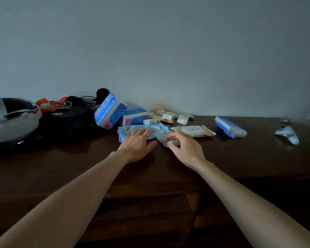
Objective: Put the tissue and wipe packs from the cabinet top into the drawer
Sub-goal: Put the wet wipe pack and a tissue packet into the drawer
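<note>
Reaching hands: left hand [136, 143] lies flat with straight fingers on the blue wipe pack [141, 132]; right hand [183, 146] has its fingers curled round a small clear crinkly pack [166, 137].
Near edge: the cabinet top [79, 167] ends just under the forearms, with bare dark wood between edge and packs, so there is room to drag things back.
Drawer: below the front edge it is too dark to tell whether it is open.
Handling: soft film packs, likely light, squashy and a little slippery; better taken across the short sides than by a corner.
Middle row: a beige wipe pack [195, 131] lies just right of the hands, a blue tissue pack [229, 127] well apart.
Far row: tilted tissue pack [109, 110] leans by the wall and could topple.
Left side: a dark bag [61, 122] crowds that flank.
</note>
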`<state>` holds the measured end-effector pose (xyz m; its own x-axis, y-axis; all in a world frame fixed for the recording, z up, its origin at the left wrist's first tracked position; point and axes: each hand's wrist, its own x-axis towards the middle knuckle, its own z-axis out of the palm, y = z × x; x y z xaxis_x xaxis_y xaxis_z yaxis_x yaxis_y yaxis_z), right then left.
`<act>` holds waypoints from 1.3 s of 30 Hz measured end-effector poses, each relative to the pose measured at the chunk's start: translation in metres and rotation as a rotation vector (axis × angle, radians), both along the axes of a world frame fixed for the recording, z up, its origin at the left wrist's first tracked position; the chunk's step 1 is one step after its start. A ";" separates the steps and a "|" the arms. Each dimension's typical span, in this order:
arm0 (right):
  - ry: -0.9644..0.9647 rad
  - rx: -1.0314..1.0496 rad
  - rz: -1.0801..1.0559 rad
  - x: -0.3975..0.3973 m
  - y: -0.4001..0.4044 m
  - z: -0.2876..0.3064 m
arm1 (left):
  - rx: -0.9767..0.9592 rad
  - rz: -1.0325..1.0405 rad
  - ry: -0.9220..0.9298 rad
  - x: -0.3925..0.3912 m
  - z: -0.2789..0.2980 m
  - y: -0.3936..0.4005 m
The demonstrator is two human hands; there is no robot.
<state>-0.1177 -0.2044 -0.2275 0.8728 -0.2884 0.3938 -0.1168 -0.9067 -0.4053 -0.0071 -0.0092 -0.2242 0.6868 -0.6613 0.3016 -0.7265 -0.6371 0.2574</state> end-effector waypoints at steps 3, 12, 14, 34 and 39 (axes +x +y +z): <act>-0.039 0.064 -0.038 0.015 -0.031 0.000 | 0.067 0.041 0.084 0.014 -0.014 -0.016; 0.214 -0.316 0.077 0.068 -0.028 0.006 | 0.087 0.230 0.010 0.027 -0.015 -0.022; 0.169 -0.344 0.058 0.068 -0.020 0.000 | 0.096 0.230 0.003 0.025 -0.011 -0.020; -0.163 -0.128 -0.176 -0.086 0.104 -0.009 | 0.216 0.088 -0.182 -0.133 -0.006 0.135; -0.418 0.013 -0.208 -0.136 0.139 -0.032 | -0.046 0.186 -0.382 -0.181 -0.031 0.170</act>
<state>-0.2537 -0.0651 -0.2597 0.5629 -0.4474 0.6950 -0.1194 -0.8760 -0.4673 -0.1879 0.1607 -0.2551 0.6262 -0.5167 0.5838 -0.6489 -0.7606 0.0228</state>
